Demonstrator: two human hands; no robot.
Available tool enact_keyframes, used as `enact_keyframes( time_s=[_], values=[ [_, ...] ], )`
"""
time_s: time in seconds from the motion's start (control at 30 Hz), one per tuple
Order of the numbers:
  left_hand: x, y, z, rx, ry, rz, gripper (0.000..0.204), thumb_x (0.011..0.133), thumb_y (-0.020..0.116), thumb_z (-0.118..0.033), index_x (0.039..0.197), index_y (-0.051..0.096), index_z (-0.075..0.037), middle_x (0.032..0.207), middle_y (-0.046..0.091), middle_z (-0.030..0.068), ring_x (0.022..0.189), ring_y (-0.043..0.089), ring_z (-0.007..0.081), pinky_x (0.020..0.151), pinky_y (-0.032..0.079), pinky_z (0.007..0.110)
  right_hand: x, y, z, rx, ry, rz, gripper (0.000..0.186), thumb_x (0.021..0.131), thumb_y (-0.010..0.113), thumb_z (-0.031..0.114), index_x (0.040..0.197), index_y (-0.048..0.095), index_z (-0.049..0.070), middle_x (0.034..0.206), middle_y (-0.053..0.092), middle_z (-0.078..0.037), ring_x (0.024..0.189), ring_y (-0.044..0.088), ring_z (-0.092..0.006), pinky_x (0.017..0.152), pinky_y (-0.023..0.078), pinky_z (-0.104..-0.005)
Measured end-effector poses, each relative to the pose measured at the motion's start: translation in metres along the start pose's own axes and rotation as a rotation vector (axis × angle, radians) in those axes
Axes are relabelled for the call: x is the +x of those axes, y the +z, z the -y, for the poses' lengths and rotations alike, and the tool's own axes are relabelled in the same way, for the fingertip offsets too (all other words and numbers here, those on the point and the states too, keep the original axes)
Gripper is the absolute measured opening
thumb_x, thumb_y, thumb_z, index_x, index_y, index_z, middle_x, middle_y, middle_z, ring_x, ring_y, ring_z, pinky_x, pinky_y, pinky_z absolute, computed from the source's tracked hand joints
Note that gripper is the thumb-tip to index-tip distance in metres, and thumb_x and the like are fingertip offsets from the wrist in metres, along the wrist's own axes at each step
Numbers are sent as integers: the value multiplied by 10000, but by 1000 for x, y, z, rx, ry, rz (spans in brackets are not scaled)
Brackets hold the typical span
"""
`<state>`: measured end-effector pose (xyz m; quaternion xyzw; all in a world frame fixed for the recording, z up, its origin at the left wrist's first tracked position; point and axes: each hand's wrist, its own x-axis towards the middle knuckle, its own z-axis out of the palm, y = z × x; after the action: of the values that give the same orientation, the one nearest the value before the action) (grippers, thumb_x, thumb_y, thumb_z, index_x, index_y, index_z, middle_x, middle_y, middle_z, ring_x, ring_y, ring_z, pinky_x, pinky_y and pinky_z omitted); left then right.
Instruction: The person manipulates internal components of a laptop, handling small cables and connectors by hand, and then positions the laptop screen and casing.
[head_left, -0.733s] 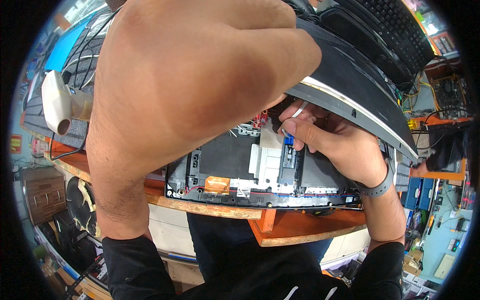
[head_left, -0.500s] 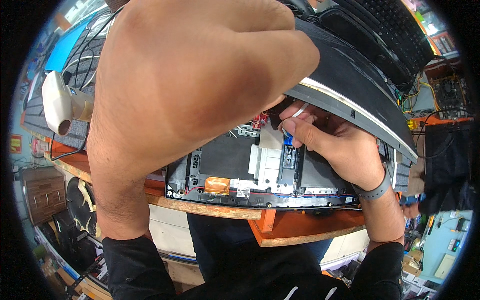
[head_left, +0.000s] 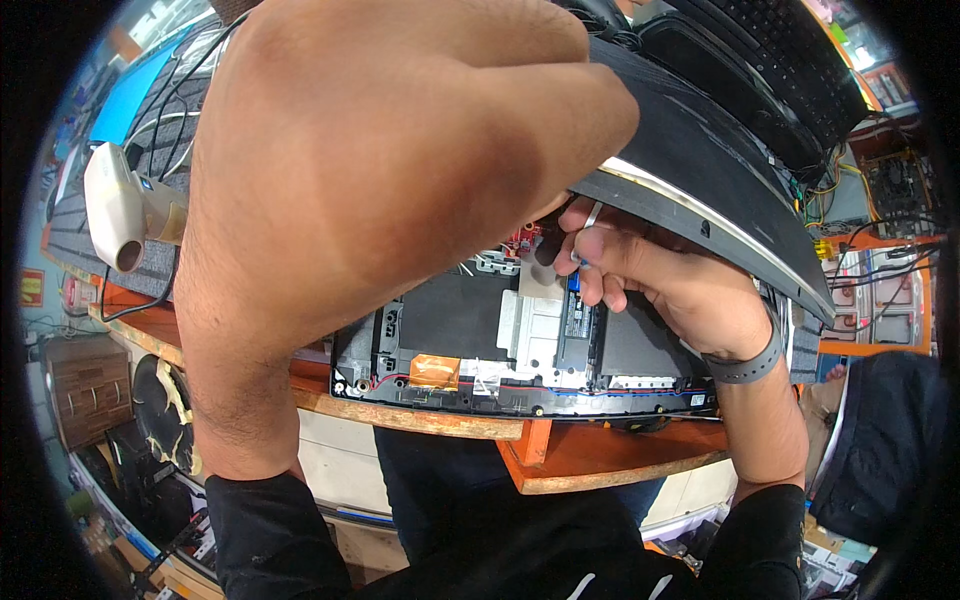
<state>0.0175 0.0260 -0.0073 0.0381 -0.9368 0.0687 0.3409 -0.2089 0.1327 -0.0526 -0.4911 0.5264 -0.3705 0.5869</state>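
My left hand covers much of the upper middle, curled closed at the edge of a raised dark panel; what its fingertips grip is hidden. Below it lies an opened electronic device with dark plates, orange tape and a silvery bracket. My right hand, with a grey wristband, reaches under the panel, thumb and fingers closed on a white flat cable above a small blue part.
A white heat-gun-like tool and cables lie on a grey mat at left. A black keyboard sits at top right. The wooden bench edge runs below the device. Another person's dark-clad part shows at right.
My right hand's thumb has tipped up and its wrist has shifted slightly. My left hand is almost still. The other person has moved down along the right side.
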Motion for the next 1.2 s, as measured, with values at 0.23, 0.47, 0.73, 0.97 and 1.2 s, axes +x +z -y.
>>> enact_keyframes(
  time_s=[0.23,0.47,0.73,0.97,1.2],
  values=[
    [0,2,1,-8,8,-31,384,646,813,-121,1015,749,-34,941,741,111,842,731,225,686,595,289,-4,-10,-11,335,84,17,368,953,621,91,1274,582,-83,1047,682,-188,865,688,-198,688,539,-253],
    [-4,2,4,9,23,-18,396,649,819,-121,1031,753,-41,963,747,111,851,735,222,691,607,286,-3,0,4,23,23,-37,398,852,745,2,1228,630,-60,1031,695,-161,864,678,-190,716,547,-261],
    [-4,4,4,8,15,-26,395,655,820,-132,1036,755,-50,964,747,113,835,735,221,671,608,283,-6,9,13,-84,16,-143,353,789,808,-12,1123,694,-8,1005,721,-108,856,688,-190,780,569,-294],
    [-5,4,4,11,25,-28,386,659,816,-127,1031,754,-46,963,746,112,838,733,219,671,606,282,-4,9,18,-275,-19,-171,268,807,822,46,1055,720,32,954,727,-67,862,675,-147,809,550,-281],
    [0,0,2,-52,-13,-26,389,642,804,-91,1022,752,-28,957,736,116,851,725,231,698,592,294,1,11,0,-488,-177,-187,165,864,781,85,1009,724,32,899,711,-16,816,635,-99,790,515,-252]
  ],
)
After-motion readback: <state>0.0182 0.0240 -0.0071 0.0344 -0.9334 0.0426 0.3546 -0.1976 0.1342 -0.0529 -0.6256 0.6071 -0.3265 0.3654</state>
